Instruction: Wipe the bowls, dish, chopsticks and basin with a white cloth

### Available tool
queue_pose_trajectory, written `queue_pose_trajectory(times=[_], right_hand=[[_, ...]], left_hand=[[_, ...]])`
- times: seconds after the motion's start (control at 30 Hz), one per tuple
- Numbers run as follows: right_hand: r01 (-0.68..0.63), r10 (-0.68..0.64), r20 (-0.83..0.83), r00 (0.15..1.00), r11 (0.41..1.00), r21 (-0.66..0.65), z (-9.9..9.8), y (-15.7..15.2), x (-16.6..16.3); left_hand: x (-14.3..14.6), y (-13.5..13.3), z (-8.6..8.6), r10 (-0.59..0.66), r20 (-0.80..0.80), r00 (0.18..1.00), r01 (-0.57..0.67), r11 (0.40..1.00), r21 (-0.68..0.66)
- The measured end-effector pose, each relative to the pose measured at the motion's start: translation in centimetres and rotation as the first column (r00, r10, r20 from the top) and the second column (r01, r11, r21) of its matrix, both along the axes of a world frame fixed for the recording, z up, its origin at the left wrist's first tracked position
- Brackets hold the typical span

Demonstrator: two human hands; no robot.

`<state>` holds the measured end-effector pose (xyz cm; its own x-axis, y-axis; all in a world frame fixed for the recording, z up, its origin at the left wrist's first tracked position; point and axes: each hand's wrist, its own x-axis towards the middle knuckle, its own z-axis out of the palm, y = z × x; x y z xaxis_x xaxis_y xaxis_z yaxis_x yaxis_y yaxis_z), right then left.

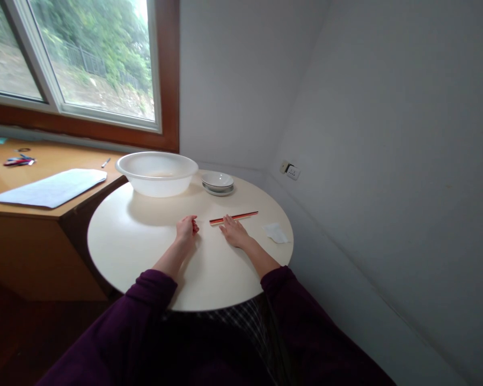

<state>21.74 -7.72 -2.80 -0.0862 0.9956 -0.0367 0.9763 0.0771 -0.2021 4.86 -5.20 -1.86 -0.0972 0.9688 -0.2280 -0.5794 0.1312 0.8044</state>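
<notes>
My right hand (pixel 234 231) lies palm down with its fingers stretched out, their tips touching a pair of chopsticks (pixel 249 214) on the white round table (pixel 209 279). The chopsticks lie side by side, dark red and lighter in colour, pointing slightly up to the right. To their left my left hand (pixel 186 228) is curled into a fist on the tabletop, and nothing sticks out of it. Beyond both hands stands a small stack of white dishes (pixel 218 182), a bowl on top of a plate. A crumpled white tissue (pixel 276 232) lies right of my right hand.
A large translucent white basin (pixel 156 177) stands at the table's back left. On the wooden desk (pixel 64 210) beside it are a sheaf of paper (pixel 54 186), a pen (pixel 105 162) and some small coloured items (pixel 19 160). A wall with a socket (pixel 293 172) borders the right.
</notes>
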Motion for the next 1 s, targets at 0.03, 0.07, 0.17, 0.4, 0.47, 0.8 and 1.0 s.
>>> queue_pose_trajectory(times=[0.03,0.07,0.17,0.4,0.47,0.8,1.0], right_hand=[[0.000,0.000,0.001,1.000,1.000,0.000,0.0,0.0,0.0],[0.001,-0.001,0.002,1.000,1.000,0.001,0.0,0.1,0.1],[0.000,0.000,0.007,1.000,1.000,0.004,0.0,0.3,0.4],[0.003,-0.003,0.011,1.000,1.000,0.007,-0.2,0.8,1.6],[0.012,-0.012,0.010,1.000,1.000,0.005,-0.3,0.9,1.9],[0.043,-0.043,0.001,0.999,0.999,0.010,-0.7,0.9,2.6],[-0.026,0.019,0.052,0.998,0.990,0.141,-0.3,-0.2,1.3]], left_hand=[[0.0,0.0,0.0,0.000,0.001,1.000,0.000,1.000,-0.002],[0.0,0.0,0.0,-0.001,0.003,1.000,0.001,1.000,-0.005],[0.0,-0.1,0.1,-0.005,0.009,1.000,0.005,1.000,-0.008],[0.0,-0.1,0.2,-0.011,0.014,1.000,0.011,1.000,-0.014],[0.0,-0.1,0.2,-0.013,0.014,1.000,0.013,1.000,-0.012],[0.0,-0.1,0.1,-0.012,0.003,1.000,0.012,1.000,0.000],[0.0,0.2,-0.1,-0.009,-0.001,1.000,0.009,1.000,0.006]])
